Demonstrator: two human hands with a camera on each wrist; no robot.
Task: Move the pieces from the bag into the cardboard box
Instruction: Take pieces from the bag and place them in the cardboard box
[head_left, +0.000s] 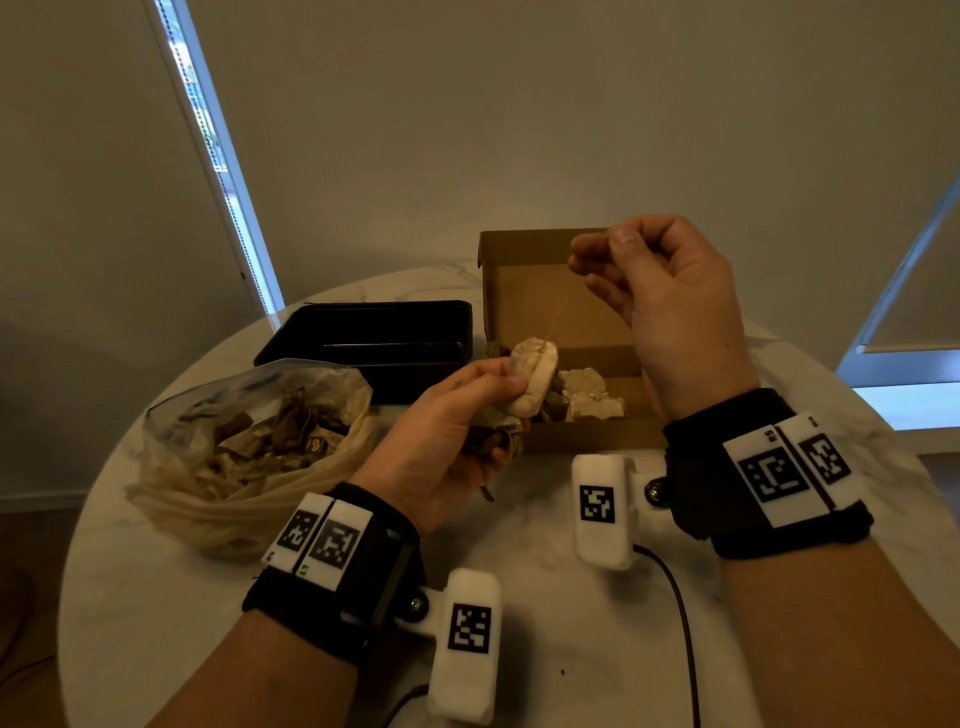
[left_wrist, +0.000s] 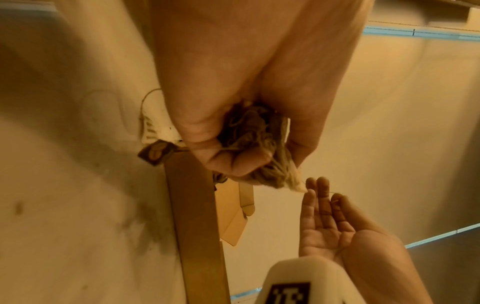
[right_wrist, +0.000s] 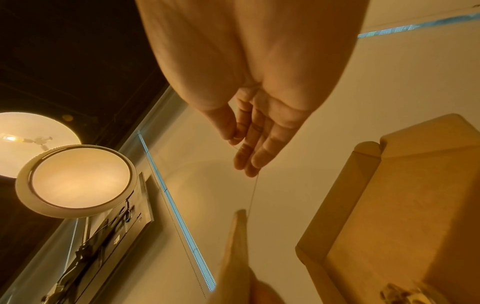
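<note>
Right hand (right_wrist: 249, 131): seen from the wrist, palm showing, fingers nearly straight and close together
Thread (right_wrist: 253, 195): thin, taut, running from the fingertips (right_wrist: 250, 170) down to the pale piece
Pale piece (right_wrist: 235, 251): tapered tip pointing up, at the bottom edge, blurred
Cardboard box (right_wrist: 389, 205): right side, open flap with a rounded tab
Lamp (right_wrist: 78, 181): round, lit, at left
Window blind (right_wrist: 298, 205): pale, bright blue strips along its edges
</note>
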